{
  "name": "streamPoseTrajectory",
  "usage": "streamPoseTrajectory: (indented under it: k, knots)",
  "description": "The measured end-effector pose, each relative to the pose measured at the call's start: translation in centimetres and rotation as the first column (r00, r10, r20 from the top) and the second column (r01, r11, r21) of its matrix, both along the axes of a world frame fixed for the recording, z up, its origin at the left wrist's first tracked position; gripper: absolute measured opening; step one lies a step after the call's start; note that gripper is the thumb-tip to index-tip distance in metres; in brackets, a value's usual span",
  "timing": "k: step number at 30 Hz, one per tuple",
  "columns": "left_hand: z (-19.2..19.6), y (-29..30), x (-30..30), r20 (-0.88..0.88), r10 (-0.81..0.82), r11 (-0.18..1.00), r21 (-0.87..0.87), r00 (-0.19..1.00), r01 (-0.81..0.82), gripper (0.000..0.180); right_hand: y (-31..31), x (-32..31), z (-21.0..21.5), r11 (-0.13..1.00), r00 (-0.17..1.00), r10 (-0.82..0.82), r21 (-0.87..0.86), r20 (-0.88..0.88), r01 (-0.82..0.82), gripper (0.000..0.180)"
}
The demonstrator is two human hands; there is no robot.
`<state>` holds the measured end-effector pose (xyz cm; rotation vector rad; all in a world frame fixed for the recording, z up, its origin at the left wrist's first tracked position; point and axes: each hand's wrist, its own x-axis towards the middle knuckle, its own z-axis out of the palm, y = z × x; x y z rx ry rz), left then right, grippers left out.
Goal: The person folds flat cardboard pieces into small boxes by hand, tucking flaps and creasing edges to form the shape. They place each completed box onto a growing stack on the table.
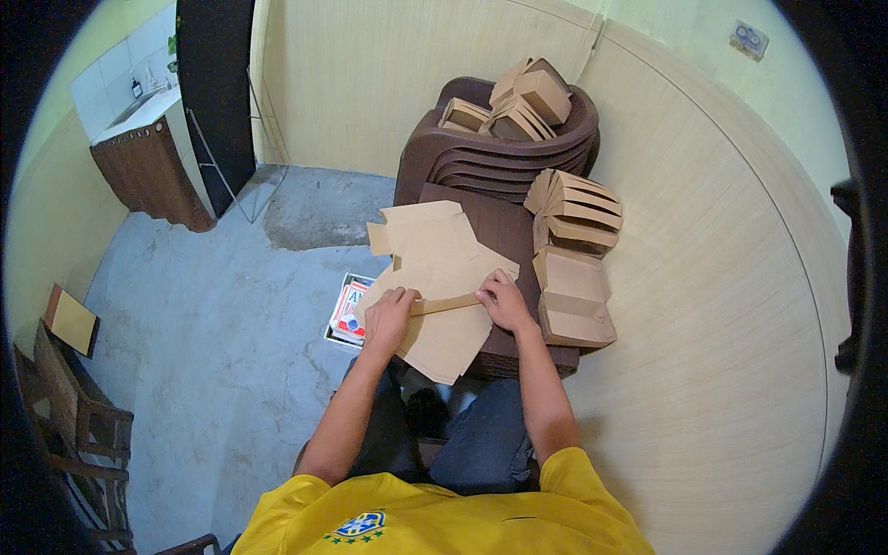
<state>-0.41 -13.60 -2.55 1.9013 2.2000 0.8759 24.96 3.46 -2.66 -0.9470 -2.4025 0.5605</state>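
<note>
A flat, die-cut brown cardboard box blank [430,242] lies in front of me on a dark brown surface, and part of it overhangs the left edge. A narrow flap of it stands folded up between my hands. My left hand [390,317] pinches the left end of this flap. At the flap's right end, the fingers of my right hand [502,298] are closed on the cardboard. My fingertips are partly hidden behind the fold.
Brown plastic chairs [499,157] are stacked at the back, with folded cardboard boxes [541,92] on the seat. An open cardboard box [573,296] and a fanned stack of cardboard boxes [578,211] sit on the right. A white container [344,310] holds printed cartons. A sink [139,109] stands far left.
</note>
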Motion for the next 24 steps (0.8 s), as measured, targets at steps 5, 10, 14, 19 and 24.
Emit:
streamPoseTrajectory:
  k: [5, 10, 14, 19, 24]
  knots:
    - [-0.3, 0.5, -0.4, -0.169, -0.067, 0.972, 0.213, 0.983, 0.103, 0.024, 0.7, -0.7, 1.2, 0.946, 0.981, -0.19, -0.27, -0.021, 0.178, 0.057]
    - [-1.2, 0.6, -1.0, -0.059, -0.134, 0.974, 0.174, 0.989, 0.142, 0.015, -5.1, -5.8, 2.4, 0.898, 0.902, -0.427, 0.153, 0.065, 0.414, 0.105]
    - [-1.7, 0.5, -1.4, 0.028, -0.156, 0.962, 0.229, 0.987, 0.146, 0.013, -7.8, -8.2, 2.7, 0.877, 0.863, -0.479, 0.048, 0.16, 0.478, 0.125]
    - [-1.7, 0.4, -2.3, 0.05, -0.194, 0.973, 0.138, 0.98, 0.186, 0.02, -3.4, -4.3, 2.5, 0.853, 0.86, -0.49, -0.124, 0.146, 0.507, 0.118]
    - [-1.9, 0.3, -3.2, 0.108, -0.276, 0.953, 0.162, 0.955, 0.257, 0.029, -1.6, -1.6, 0.4, 0.919, 0.92, -0.392, -0.056, -0.017, 0.391, 0.094]
